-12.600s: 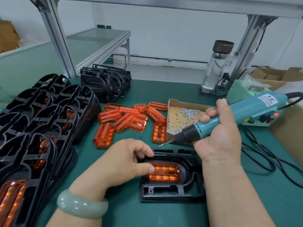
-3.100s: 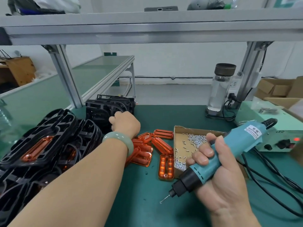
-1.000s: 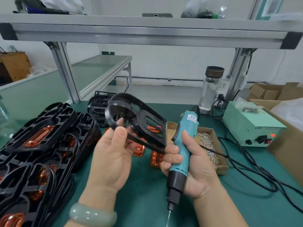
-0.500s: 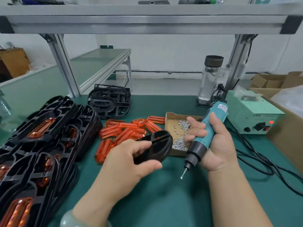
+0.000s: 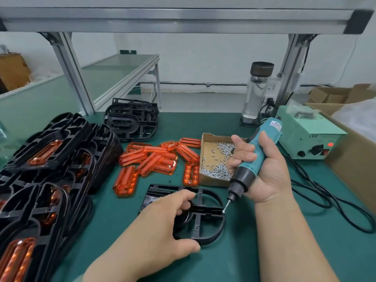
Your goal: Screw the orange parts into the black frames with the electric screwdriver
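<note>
A black frame (image 5: 205, 224) lies flat on the green mat in front of me, with no orange part in it. My left hand (image 5: 162, 226) grips its left side, thumb at the near rim and fingers over the top. My right hand (image 5: 262, 169) grips the teal electric screwdriver (image 5: 256, 157), bit tilted down with its tip just above the frame's right edge. Loose orange parts (image 5: 156, 161) lie in a heap beyond the frame. A cardboard tray of screws (image 5: 215, 159) sits beside them.
Finished black frames with orange parts (image 5: 46, 171) are stacked along the left. More bare black frames (image 5: 132, 121) stand at the back. A glass bottle (image 5: 256, 94), the green power supply (image 5: 305, 137), its black cables (image 5: 325, 202) and a cardboard box (image 5: 352, 151) fill the right.
My left hand has lowered the black frame from the air and laid it flat on the mat. The screwdriver has swung down towards the frame's right edge.
</note>
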The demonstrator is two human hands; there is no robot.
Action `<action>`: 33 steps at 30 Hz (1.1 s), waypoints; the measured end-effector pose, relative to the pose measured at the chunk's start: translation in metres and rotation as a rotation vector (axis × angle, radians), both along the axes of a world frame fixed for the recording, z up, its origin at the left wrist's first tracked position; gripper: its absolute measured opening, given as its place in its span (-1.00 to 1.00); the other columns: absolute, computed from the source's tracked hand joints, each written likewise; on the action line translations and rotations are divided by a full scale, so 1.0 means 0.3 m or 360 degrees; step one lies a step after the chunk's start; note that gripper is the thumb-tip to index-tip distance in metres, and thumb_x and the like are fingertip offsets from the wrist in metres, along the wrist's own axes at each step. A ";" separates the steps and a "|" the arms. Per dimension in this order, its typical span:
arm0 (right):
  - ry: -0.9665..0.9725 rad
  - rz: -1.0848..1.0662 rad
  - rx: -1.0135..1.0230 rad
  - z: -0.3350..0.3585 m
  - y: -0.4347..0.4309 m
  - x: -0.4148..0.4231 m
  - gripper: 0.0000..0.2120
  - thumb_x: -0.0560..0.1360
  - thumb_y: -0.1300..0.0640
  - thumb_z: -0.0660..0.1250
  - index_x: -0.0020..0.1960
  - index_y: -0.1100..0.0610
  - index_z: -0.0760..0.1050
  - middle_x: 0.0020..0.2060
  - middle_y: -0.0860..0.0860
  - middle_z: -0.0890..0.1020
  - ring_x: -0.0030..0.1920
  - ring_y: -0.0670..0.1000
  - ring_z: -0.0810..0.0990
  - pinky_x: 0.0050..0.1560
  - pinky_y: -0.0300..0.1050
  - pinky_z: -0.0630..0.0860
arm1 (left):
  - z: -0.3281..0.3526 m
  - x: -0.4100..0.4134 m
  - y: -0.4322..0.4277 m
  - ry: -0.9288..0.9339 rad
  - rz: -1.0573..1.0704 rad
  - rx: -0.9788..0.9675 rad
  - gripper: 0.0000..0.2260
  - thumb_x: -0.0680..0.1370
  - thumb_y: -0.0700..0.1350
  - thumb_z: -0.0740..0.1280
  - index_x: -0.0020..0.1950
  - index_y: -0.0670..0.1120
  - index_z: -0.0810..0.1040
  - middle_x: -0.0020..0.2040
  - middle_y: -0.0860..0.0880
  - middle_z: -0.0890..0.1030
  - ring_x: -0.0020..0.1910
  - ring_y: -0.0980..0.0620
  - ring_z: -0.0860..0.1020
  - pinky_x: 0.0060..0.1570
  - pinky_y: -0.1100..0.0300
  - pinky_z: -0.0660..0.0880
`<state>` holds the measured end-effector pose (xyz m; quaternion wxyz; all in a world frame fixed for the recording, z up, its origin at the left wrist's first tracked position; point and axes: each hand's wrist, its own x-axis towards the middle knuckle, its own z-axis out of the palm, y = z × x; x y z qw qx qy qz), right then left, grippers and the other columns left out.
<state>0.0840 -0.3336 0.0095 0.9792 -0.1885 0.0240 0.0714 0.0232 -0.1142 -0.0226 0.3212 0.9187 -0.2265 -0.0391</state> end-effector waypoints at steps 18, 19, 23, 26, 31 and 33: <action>-0.0005 -0.0124 -0.0296 0.002 -0.007 -0.002 -0.64 0.40 -0.05 0.32 0.09 0.14 0.43 -0.45 -0.11 0.43 -0.55 -0.17 0.39 -0.42 -0.29 0.44 | 0.022 0.035 0.008 -0.0032 0.0034 0.0102 -0.07 0.15 0.28 0.50 0.44 0.23 0.16 0.13 0.46 0.21 0.26 0.35 0.14 0.24 0.39 0.22; -0.0007 -0.0149 -0.0331 0.004 -0.006 -0.003 -0.66 0.40 -0.05 0.32 0.08 0.14 0.44 -0.45 -0.11 0.43 -0.54 -0.16 0.39 -0.42 -0.29 0.43 | 0.023 0.033 0.000 0.0000 0.0038 0.0074 -0.05 0.14 0.28 0.50 0.44 0.25 0.12 0.09 0.51 0.16 0.26 0.37 0.14 0.24 0.39 0.22; -0.0045 -0.0254 -0.0418 0.016 0.005 -0.007 -0.68 0.39 -0.04 0.33 0.05 0.11 0.45 -0.45 -0.10 0.43 -0.54 -0.16 0.39 -0.42 -0.29 0.43 | 0.016 0.026 -0.010 0.0073 0.0033 0.0025 0.02 0.10 0.31 0.49 0.45 0.29 0.03 0.14 0.44 0.19 0.29 0.38 0.14 0.30 0.35 0.22; -0.0059 -0.0348 -0.0442 0.031 0.025 -0.008 -0.73 0.39 -0.03 0.33 0.00 0.10 0.45 -0.46 -0.10 0.43 -0.54 -0.16 0.38 -0.40 -0.30 0.40 | 0.029 0.032 0.010 0.0116 0.0082 -0.0061 -0.10 0.11 0.40 0.40 0.40 0.35 0.15 0.17 0.47 0.27 0.26 0.43 0.23 0.24 0.40 0.25; 0.0034 -0.0454 -0.0428 0.053 0.041 0.011 -0.83 0.41 0.02 0.36 -0.11 0.08 0.43 -0.46 -0.09 0.45 -0.53 -0.14 0.40 -0.36 -0.27 0.36 | 0.033 0.087 0.045 -0.0187 0.0408 -0.0209 -0.65 0.45 0.12 0.36 0.23 0.16 0.52 0.09 0.34 0.51 0.12 0.35 0.44 -0.02 0.63 0.23; 0.0045 -0.0462 -0.0395 0.049 0.032 0.009 -0.81 0.36 0.02 0.38 -0.13 0.08 0.44 -0.46 -0.09 0.45 -0.53 -0.14 0.40 -0.36 -0.27 0.37 | 0.036 0.130 0.050 -0.0234 0.0579 -0.0238 -0.74 0.51 -0.01 0.34 0.20 0.10 0.56 0.09 0.24 0.58 0.06 0.31 0.48 -0.05 0.66 0.24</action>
